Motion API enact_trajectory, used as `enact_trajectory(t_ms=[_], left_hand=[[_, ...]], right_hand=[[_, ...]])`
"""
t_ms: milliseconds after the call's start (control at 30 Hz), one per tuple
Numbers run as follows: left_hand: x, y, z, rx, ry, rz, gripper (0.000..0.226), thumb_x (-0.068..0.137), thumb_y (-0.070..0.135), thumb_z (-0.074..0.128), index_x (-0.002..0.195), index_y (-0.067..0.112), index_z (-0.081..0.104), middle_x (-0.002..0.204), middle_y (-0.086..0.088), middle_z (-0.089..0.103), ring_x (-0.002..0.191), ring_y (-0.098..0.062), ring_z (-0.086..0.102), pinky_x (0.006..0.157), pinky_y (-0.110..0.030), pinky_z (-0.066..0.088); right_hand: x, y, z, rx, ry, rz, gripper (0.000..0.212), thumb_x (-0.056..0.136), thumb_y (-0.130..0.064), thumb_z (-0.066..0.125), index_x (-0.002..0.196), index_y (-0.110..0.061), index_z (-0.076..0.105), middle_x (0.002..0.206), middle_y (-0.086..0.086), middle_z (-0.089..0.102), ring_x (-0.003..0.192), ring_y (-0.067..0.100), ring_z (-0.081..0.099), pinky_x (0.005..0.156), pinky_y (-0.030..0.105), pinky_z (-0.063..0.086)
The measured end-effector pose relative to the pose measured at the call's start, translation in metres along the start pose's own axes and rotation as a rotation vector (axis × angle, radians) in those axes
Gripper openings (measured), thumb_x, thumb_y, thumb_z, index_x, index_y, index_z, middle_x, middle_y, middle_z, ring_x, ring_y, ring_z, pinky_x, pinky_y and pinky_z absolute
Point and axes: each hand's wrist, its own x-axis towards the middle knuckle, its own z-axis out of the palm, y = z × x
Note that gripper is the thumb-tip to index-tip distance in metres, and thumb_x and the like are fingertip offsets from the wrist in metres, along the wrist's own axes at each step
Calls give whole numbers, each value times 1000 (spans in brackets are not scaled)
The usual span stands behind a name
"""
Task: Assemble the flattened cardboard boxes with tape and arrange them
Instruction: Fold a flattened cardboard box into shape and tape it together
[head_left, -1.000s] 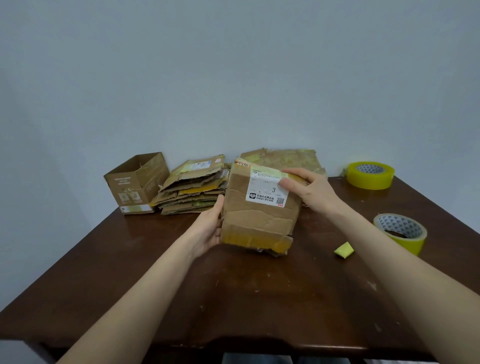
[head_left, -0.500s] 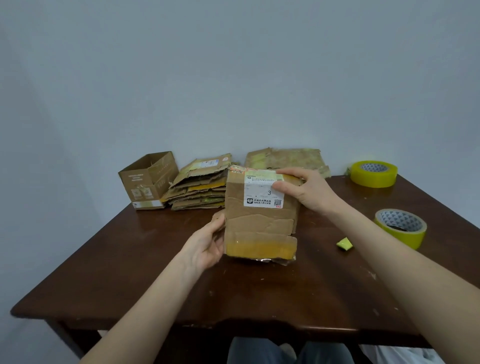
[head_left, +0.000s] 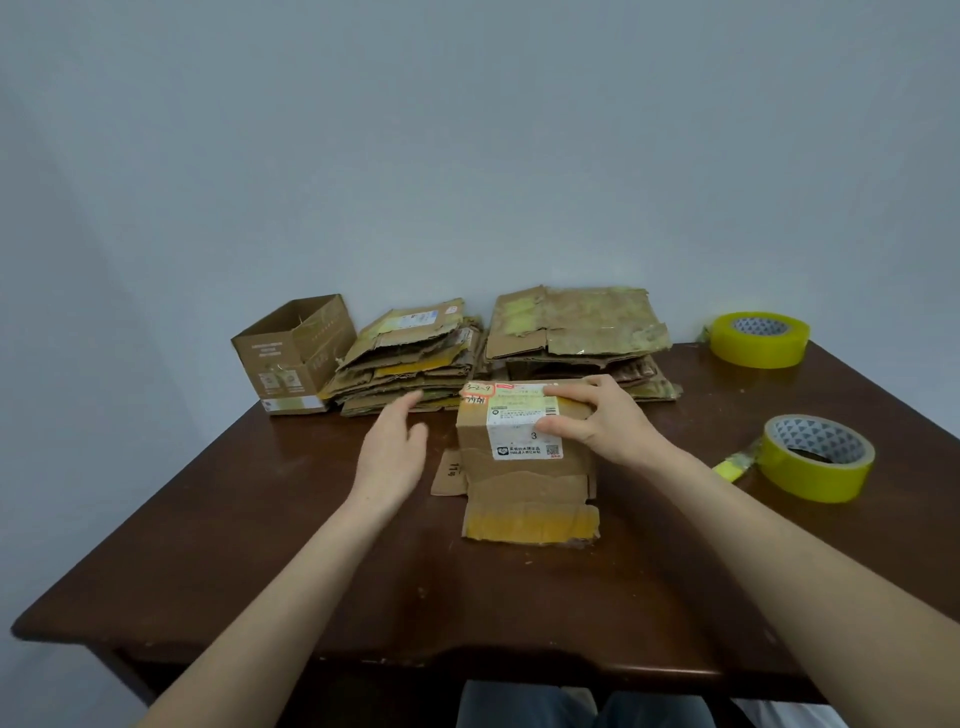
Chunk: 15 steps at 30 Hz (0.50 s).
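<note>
Scanning from the left: one assembled box (head_left: 291, 358) stands open-topped near the back of the table (head_left: 208, 545), probably parked there as finished work. Just beside it lies a stack of flattened boxes (head_left: 410, 358), with a second stack (head_left: 576, 332) further right, near the wall; both look like stock still to be built.

Left hand (head_left: 395, 457): raised off the table, fingers straight and loosely spread, holding nothing. It is just beside the working box (head_left: 524, 467) but apart from it, judged ready to catch its left side.

Working box: mid-table, partly squared up, lower flap with old yellow tape lying toward the person.

Right hand (head_left: 597, 415): palm down, fingers over the top edge, thumb pressed on the labelled front, pinching the box steady.

Far tape roll (head_left: 756, 340) and near tape roll (head_left: 815, 457) lie at the right, handy for that hand.
</note>
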Motion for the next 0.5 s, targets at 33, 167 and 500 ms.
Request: enact_trajectory(t_ms=[33,167,500], left_hand=[[4,8,-1,27,20,155,50,97,9,43,146,16,36,152,1,34,141,-13,27,114,-29,23],[22,41,24,464,-201,536,72,92,34,48,153,13,13,160,0,9,147,-11,3,119,-28,3],[30,42,50,705,-282,592,70,96,52,39,153,21,11,160,-4,10,147,-20,11,119,-37,9]], right_hand=[[1,2,0,11,-5,3,59,73,-57,72,127,-39,58,136,0,37,129,21,38,106,43,39],[4,4,-3,-1,-40,-19,60,73,-57,71,129,-42,55,135,2,39,130,22,38,108,39,35],[1,-8,-11,-419,-177,-159,71,91,-57,48,152,-30,24,162,0,7,149,18,-3,118,39,15]])
